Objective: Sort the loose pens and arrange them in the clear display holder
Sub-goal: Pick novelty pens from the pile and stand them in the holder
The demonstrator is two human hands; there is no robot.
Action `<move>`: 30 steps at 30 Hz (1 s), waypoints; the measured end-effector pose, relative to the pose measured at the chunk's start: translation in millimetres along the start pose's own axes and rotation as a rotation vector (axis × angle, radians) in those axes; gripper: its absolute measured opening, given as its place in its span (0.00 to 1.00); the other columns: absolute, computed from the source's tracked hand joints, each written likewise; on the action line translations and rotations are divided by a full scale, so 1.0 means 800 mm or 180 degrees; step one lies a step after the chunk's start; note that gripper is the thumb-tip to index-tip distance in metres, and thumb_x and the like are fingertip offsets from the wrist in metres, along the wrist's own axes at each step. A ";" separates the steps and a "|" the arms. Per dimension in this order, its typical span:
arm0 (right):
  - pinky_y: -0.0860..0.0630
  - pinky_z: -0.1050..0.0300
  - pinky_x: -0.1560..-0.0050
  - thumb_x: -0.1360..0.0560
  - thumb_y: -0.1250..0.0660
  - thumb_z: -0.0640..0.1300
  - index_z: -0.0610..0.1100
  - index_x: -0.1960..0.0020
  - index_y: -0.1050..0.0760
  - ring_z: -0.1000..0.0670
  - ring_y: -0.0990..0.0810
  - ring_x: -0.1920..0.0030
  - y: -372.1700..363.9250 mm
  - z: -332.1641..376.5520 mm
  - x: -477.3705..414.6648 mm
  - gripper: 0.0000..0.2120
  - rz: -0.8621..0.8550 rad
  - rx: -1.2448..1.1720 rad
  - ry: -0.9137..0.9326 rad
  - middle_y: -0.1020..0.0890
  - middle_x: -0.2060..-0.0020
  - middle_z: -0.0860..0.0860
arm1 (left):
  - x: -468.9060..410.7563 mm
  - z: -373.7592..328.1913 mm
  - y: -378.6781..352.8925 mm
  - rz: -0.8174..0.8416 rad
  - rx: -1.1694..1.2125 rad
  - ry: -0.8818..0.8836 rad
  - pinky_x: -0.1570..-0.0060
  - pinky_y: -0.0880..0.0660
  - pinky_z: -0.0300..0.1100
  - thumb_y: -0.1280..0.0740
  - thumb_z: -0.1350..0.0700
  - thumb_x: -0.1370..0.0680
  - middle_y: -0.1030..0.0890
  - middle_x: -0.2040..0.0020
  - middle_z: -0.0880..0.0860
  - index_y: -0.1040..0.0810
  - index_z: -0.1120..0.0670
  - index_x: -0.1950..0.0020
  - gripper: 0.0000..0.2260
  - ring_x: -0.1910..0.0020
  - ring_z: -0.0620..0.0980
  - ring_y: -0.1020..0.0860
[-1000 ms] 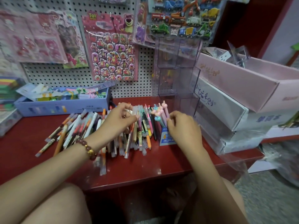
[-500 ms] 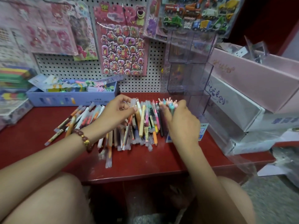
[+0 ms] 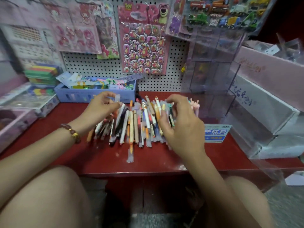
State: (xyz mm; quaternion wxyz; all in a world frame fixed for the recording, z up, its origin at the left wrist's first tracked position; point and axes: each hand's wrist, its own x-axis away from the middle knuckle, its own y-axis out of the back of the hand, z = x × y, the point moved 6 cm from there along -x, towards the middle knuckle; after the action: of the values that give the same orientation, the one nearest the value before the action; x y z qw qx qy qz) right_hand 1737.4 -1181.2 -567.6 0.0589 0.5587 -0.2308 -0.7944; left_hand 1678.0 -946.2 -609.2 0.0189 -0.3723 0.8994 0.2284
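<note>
Left fingers (image 3: 105, 94) of the left hand (image 3: 100, 111) pinch the top of a clear-sleeved pen (image 3: 117, 98) at the pile's left edge. The right hand (image 3: 182, 127) arches over the pile's right side, fingers (image 3: 171, 99) curled among the shafts; whether they grip any I cannot tell. The pens (image 3: 139, 124) lie in a row mid-frame on the red counter (image 3: 98, 155). The clear holder (image 3: 212, 71) stands empty at upper right, against the pegboard (image 3: 102, 66).

Bare arms, with a beaded bracelet (image 3: 71, 133) (one gold charm) at the left wrist.
</note>
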 end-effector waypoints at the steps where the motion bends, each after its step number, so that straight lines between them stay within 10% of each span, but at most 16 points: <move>1: 0.34 0.57 0.71 0.25 0.41 0.48 0.46 0.47 0.30 0.50 0.24 0.67 -0.015 0.007 0.002 0.09 0.0322 0.0158 0.0039 0.25 0.62 0.55 | 0.000 0.008 0.011 -0.0041 -0.0111 0.0030 0.77 0.30 0.32 0.33 0.60 0.23 0.26 0.67 0.55 0.29 0.57 0.47 0.08 0.77 0.39 0.27; 6: 0.35 0.54 0.62 0.20 0.44 0.55 0.42 0.34 0.38 0.42 0.20 0.49 -0.084 -0.030 0.038 0.21 0.2223 0.1371 -0.1024 0.24 0.41 0.45 | 0.004 0.054 0.055 -0.0096 -0.0325 0.0207 0.75 0.31 0.36 0.32 0.62 0.24 0.30 0.68 0.54 0.28 0.57 0.45 0.09 0.76 0.42 0.31; 11: 0.34 0.54 0.63 0.21 0.39 0.49 0.41 0.36 0.38 0.41 0.19 0.53 -0.091 -0.050 0.041 0.18 0.2176 0.1102 -0.1366 0.19 0.52 0.45 | 0.002 0.077 0.054 0.0142 -0.0390 0.0280 0.77 0.27 0.35 0.32 0.64 0.25 0.29 0.68 0.53 0.27 0.61 0.41 0.13 0.78 0.41 0.29; 15: 0.33 0.54 0.66 0.23 0.37 0.47 0.44 0.44 0.37 0.44 0.21 0.62 -0.088 -0.056 0.039 0.13 0.2068 0.0360 -0.1621 0.21 0.63 0.48 | -0.002 0.080 0.035 0.0483 -0.0610 0.0199 0.66 0.21 0.52 0.30 0.61 0.26 0.28 0.61 0.51 0.28 0.56 0.38 0.18 0.75 0.44 0.24; 20: 0.27 0.49 0.72 0.25 0.41 0.43 0.50 0.49 0.33 0.45 0.25 0.74 -0.075 -0.044 0.023 0.06 0.1629 -0.0292 -0.1311 0.22 0.73 0.45 | -0.008 0.061 0.019 0.0514 -0.1954 -0.0378 0.52 0.29 0.42 0.26 0.50 0.30 0.31 0.41 0.51 0.29 0.50 0.33 0.27 0.62 0.46 0.28; 30: 0.32 0.50 0.71 0.26 0.40 0.55 0.60 0.52 0.34 0.46 0.32 0.74 -0.011 -0.033 0.000 0.04 0.0883 -0.1092 -0.0454 0.31 0.73 0.44 | -0.022 -0.007 -0.071 0.0662 -0.1162 -0.0903 0.55 0.33 0.37 0.39 0.50 0.20 0.28 0.47 0.51 0.25 0.47 0.39 0.11 0.51 0.48 0.27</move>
State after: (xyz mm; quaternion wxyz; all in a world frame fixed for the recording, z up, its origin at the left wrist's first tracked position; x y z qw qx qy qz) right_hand 1763.3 -1181.5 -578.8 0.2453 0.4458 -0.1706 -0.8438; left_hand 1730.4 -972.1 -623.1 0.0537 -0.2392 0.8650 0.4377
